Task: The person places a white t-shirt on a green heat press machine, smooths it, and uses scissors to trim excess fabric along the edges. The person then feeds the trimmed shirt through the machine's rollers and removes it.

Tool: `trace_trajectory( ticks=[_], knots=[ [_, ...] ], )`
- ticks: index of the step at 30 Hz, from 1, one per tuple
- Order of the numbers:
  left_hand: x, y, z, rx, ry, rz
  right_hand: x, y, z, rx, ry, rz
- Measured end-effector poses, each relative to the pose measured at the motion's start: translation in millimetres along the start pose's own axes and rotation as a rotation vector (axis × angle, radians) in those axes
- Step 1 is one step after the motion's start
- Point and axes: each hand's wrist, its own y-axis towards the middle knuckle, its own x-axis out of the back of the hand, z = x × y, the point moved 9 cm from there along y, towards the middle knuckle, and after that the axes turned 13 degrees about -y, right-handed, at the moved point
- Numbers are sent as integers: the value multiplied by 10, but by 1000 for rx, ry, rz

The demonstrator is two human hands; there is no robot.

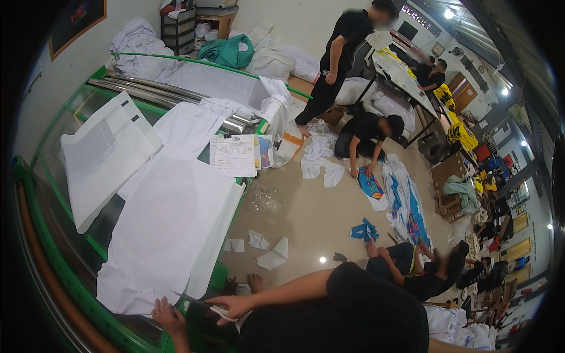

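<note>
A broad sheet of white cloth (168, 229) lies over the green-framed machine (97, 247) at the left. At its near edge is my left hand (169, 317), with its fingers curled on the fabric. Just to the right, my right hand (232, 307) is closed round the white looped handles of what looks like scissors (220, 313). Their blades are hard to make out against the dark green frame beside the cloth's corner. A white printed sheet (106, 156) with a grey pattern lies farther left on the machine.
Papers (235, 156) rest on the machine's right side, near metal rollers (159, 88). White scraps (273, 253) lie on the floor. One person (338, 59) stands beyond; others sit or crouch by colourful cloth (406, 200). Piled white fabric (141, 47) is at the back.
</note>
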Motion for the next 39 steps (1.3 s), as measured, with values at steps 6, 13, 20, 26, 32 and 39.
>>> trace_trajectory(
  ticks=[6,13,20,26,32,39],
  knots=[
    [36,1,-39,2,-2,2,-31,43,-145,-94,21,58],
    [88,91,-136,-162,18,-83,75,30,-62,-18,-316,-16],
    [166,145,-210,-11,35,30,23,7,-72,-90,-25,-69],
    [267,160,-289,-6,55,3,-18,93,-12,-136,-5,-93],
    [230,155,-259,7,38,-16,-50,81,85,-160,-39,-107],
    [226,154,-236,18,35,-19,-64,111,83,-188,-86,-114]
  ],
)
